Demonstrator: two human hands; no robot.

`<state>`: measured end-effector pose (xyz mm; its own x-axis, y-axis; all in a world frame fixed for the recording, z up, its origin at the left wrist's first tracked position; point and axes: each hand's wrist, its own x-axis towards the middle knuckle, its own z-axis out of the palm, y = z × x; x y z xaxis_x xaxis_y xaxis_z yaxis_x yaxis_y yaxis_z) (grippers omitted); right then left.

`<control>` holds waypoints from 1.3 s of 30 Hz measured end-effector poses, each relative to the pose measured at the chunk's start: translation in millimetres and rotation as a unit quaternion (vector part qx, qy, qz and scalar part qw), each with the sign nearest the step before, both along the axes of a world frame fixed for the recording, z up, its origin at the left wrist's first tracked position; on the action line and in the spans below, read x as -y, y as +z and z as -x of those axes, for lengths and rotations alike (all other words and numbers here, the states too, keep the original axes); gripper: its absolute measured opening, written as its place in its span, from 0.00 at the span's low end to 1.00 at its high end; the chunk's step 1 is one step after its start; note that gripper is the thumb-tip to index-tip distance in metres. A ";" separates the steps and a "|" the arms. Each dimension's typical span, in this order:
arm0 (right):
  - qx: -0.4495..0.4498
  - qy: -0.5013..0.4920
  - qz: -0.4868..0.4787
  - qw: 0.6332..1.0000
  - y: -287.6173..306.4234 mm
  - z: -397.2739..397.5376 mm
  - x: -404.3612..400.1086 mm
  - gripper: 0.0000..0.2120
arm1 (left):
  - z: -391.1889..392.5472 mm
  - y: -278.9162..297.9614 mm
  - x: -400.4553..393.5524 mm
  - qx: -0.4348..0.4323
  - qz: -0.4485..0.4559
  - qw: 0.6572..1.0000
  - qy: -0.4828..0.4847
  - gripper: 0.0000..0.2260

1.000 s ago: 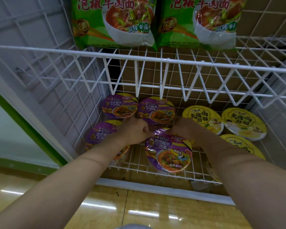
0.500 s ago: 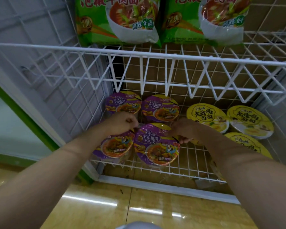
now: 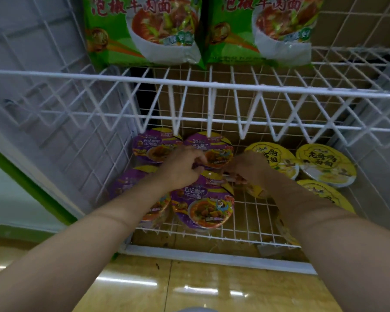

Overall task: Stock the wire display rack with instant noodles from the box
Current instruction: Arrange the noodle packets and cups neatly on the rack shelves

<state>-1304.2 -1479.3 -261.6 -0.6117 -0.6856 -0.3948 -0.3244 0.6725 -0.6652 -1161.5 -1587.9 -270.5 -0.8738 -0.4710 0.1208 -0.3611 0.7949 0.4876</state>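
On the bottom shelf of the white wire rack [image 3: 252,221] stand several purple noodle bowls: two at the back [image 3: 149,145] [image 3: 216,143], one at the front left [image 3: 126,188] partly under my left forearm, and one at the front middle [image 3: 203,208]. My left hand [image 3: 182,170] and my right hand [image 3: 245,167] both reach to the far rim of the front middle bowl, fingers curled on it. The bowl sits flat on the wires, touching the front left one.
Three yellow noodle bowls [image 3: 324,165] fill the right side of the same shelf. The upper shelf's wire rail [image 3: 189,84] crosses above my hands, with two green noodle packets [image 3: 144,30] on it. Glossy yellow floor [image 3: 189,287] lies below the rack.
The front middle bowl was set down beside the front left one. My left hand went briefly to the left bowl, then came back to the middle bowl's far rim. My right hand stayed there.
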 end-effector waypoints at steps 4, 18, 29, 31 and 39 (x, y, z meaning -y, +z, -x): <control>-0.095 -0.062 0.049 0.992 -7.5 22.8 -26.7 0.11 | 47.8 -9.8 -32.8 -0.024 0.036 0.999 -0.025 0.10; -0.244 -0.087 0.007 0.966 -24.0 70.3 -104.3 0.12 | 129.7 -23.2 -104.6 0.190 0.131 0.971 -0.069 0.24; -0.171 -0.160 0.069 0.970 -19.7 75.7 -120.7 0.13 | 122.8 2.1 -97.3 0.262 0.130 0.956 0.006 0.27; -0.179 -0.182 0.066 0.964 -20.8 78.3 -118.8 0.11 | 121.8 0.7 -100.2 0.269 0.109 0.957 0.010 0.27; -0.181 -0.275 -0.037 0.944 -24.9 94.1 -138.9 0.21 | 125.9 -18.4 -120.6 0.126 0.110 0.981 -0.094 0.23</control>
